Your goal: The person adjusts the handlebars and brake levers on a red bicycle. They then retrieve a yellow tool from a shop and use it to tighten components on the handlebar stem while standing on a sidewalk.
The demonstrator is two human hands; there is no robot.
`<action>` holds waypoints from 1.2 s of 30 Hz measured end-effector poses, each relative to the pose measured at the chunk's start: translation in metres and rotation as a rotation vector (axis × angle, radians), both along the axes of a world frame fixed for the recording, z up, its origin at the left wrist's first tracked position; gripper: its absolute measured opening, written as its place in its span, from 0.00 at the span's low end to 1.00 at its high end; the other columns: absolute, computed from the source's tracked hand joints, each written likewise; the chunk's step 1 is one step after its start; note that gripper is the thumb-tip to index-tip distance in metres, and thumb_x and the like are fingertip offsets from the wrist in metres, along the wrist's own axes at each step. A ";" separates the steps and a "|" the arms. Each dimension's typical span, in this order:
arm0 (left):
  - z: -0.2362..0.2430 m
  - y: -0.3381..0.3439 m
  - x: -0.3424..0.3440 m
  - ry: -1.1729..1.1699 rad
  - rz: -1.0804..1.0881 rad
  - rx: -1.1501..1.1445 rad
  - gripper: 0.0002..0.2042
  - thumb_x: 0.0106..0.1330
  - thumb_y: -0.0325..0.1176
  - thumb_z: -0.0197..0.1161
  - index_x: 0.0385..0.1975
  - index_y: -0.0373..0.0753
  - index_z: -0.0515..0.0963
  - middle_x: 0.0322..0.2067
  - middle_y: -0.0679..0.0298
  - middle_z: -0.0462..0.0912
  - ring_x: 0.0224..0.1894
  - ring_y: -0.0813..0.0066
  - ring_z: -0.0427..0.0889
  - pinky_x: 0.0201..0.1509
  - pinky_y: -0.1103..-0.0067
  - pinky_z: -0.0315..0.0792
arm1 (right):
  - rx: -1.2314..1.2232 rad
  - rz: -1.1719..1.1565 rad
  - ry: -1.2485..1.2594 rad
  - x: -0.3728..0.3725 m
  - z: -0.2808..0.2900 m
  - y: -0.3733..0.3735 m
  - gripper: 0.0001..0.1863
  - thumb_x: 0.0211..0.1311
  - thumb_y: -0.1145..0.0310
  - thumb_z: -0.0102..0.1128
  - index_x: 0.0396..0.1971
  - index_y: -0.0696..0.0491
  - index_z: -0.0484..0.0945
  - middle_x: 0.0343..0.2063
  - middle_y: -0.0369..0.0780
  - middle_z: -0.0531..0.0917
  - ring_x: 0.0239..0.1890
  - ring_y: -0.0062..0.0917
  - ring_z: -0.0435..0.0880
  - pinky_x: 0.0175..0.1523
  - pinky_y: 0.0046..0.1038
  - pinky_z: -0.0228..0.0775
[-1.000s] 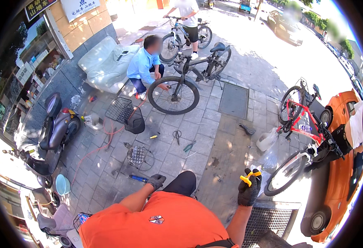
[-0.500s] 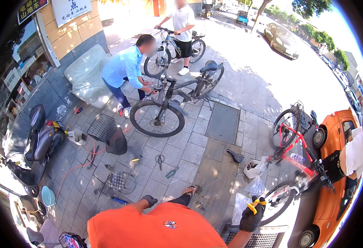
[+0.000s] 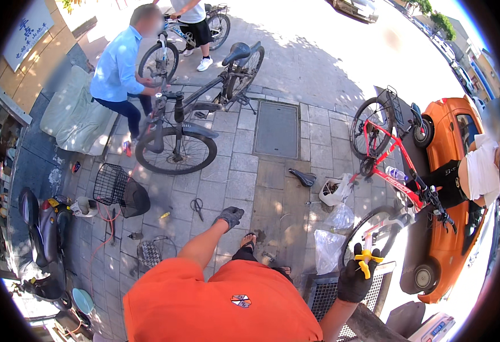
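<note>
As the view swings round, the orange car [image 3: 452, 253] sits out to the right of the right hand [image 3: 355, 282] and its fingers. Next in size comes the black bicycle [image 3: 204, 91], ahead and to the left of the left hand [image 3: 229, 216], and now the person in a light-blue shirt [image 3: 115, 68], crouched a second ago, is up and bent beside its front end. Over on the other side, the red bicycle [image 3: 402, 189] leans ahead of the right fingers, its front wheel [image 3: 359, 228] just beyond them.

Smaller now: a black wire basket [image 3: 110, 184] well left of the left fingers, a clear plastic bag [image 3: 326, 251] just ahead and left of the right ones, and a loose bike saddle [image 3: 303, 177] farther forward, between the two hands.

And here's the big change: the left hand has come forward over the paving [image 3: 236, 186]! Its gloved fingers look curled, but whether they grip anything, I can't tell. Scissors [image 3: 197, 208] lie near, to their left.

Smallest of all, the yellow piece [image 3: 369, 258] stays in the right hand, gloved fingers folded round it, its exact kind unclear. So the hands are well apart, and only the right shows a load.
</note>
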State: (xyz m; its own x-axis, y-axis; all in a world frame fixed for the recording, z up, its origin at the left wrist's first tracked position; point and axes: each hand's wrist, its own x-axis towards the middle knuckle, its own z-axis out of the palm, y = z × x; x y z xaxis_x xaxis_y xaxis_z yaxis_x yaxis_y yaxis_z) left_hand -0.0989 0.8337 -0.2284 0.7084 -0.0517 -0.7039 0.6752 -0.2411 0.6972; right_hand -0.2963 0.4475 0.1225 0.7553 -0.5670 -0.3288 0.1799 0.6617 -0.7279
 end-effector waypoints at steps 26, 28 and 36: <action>0.065 -0.259 -0.053 0.036 -0.243 0.218 0.24 0.71 0.48 0.64 0.59 0.39 0.75 0.43 0.60 0.86 0.34 0.68 0.86 0.32 0.71 0.75 | -0.046 -0.029 -0.231 -0.097 -0.033 -0.269 0.44 0.62 0.63 0.74 0.75 0.43 0.59 0.51 0.42 0.81 0.22 0.10 0.71 0.24 0.13 0.58; 0.073 -0.290 -0.056 -0.001 -0.322 0.226 0.25 0.70 0.50 0.64 0.58 0.39 0.77 0.43 0.62 0.86 0.35 0.69 0.86 0.31 0.73 0.74 | -0.086 -0.072 -0.149 -0.105 -0.032 -0.282 0.48 0.59 0.60 0.78 0.76 0.43 0.59 0.51 0.43 0.81 0.24 0.11 0.72 0.26 0.12 0.61; -0.025 -0.296 0.002 -0.061 -0.831 0.408 0.26 0.69 0.51 0.64 0.54 0.33 0.81 0.43 0.55 0.88 0.39 0.65 0.88 0.41 0.67 0.80 | -0.101 -0.324 -0.150 -0.109 -0.042 -0.325 0.40 0.64 0.68 0.71 0.74 0.44 0.62 0.49 0.44 0.82 0.21 0.10 0.70 0.23 0.13 0.58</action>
